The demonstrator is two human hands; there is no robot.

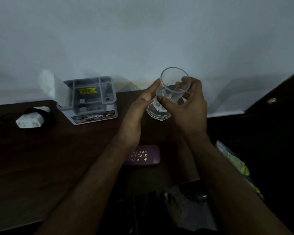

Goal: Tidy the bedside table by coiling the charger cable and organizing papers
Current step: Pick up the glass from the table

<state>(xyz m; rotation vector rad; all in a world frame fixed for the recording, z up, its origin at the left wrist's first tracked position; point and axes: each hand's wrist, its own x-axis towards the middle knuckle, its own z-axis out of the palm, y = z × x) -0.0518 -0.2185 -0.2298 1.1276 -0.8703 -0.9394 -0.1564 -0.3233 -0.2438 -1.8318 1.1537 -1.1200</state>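
Note:
A clear drinking glass [170,85] is held tilted above the dark wooden bedside table [58,158], near its back edge. My right hand [190,107] wraps around its right side. My left hand [139,114] touches its left side with fingertips and thumb. A white charger plug [30,122] lies at the table's far left with its black cable [47,114] looped around it. White paper [59,92] stands upright in the left slot of a grey plastic organizer [92,100].
A purple spectacle case [144,156] marked OPTICALS lies near the table's front, partly under my left forearm. A pale wall rises behind the table. Dark furniture and a plastic bag [236,163] sit to the right. My foot [173,211] shows below the table edge.

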